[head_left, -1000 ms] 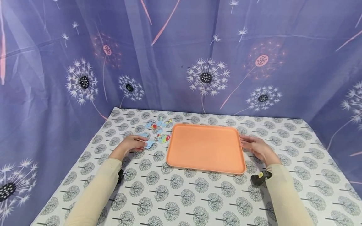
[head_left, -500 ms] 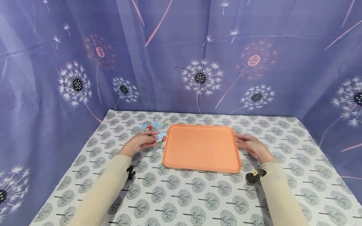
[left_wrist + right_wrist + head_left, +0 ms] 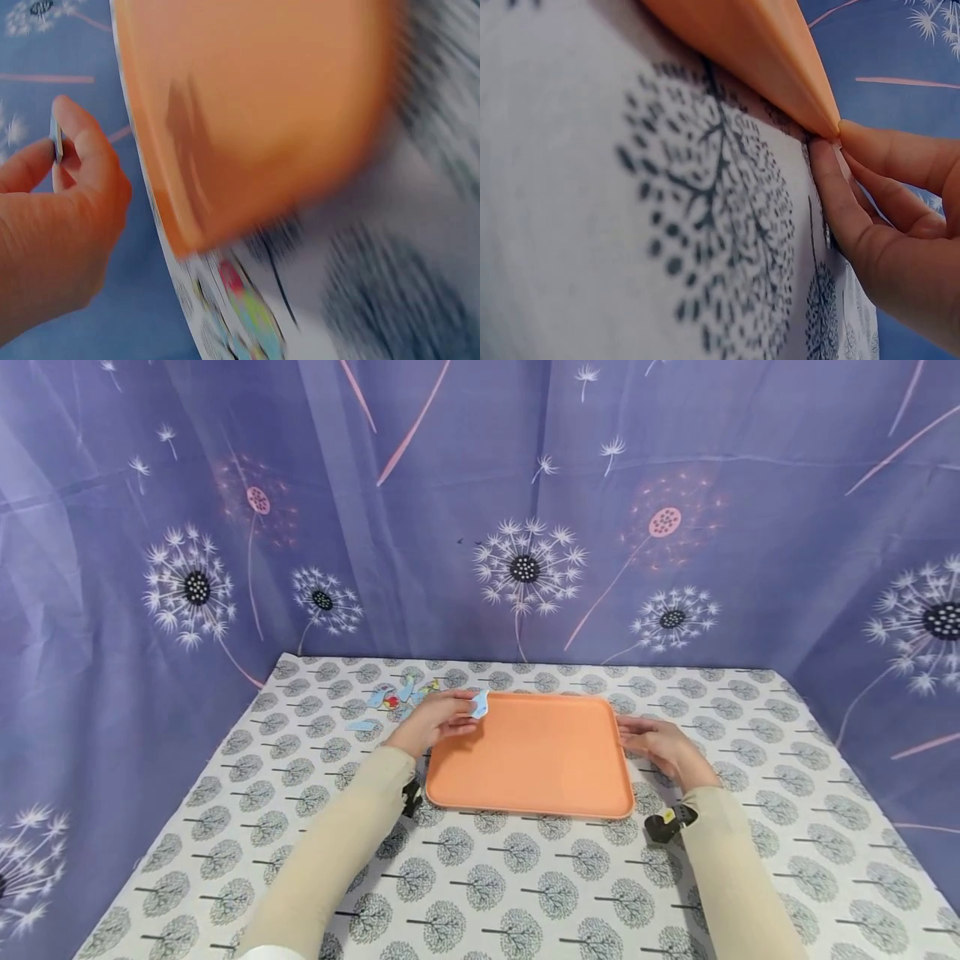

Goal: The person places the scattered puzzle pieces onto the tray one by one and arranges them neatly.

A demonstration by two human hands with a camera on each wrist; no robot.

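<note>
Over the upper left part of the orange tray (image 3: 532,760), my left hand (image 3: 438,720) pinches a light blue puzzle piece (image 3: 480,704) between thumb and fingers. In the left wrist view that puzzle piece (image 3: 56,140) shows its thin edge, and a shadow falls on the tray (image 3: 262,82). At the tray's right side, my right hand (image 3: 660,747) holds the rim; in the right wrist view its thumb and a finger (image 3: 889,154) meet at the tray's edge (image 3: 810,112). More puzzle pieces (image 3: 391,702) lie loose left of the tray, partly hidden behind my left hand.
A white tablecloth (image 3: 480,893) with grey tree prints covers the table. One flat blue piece (image 3: 362,725) lies apart, left of the others. A purple curtain (image 3: 420,527) with dandelion prints hangs behind the table and along its sides.
My left hand has picked up the blue puzzle piece from beside the tray and moved right with it, over the tray. The right hand has stayed at the tray's edge.
</note>
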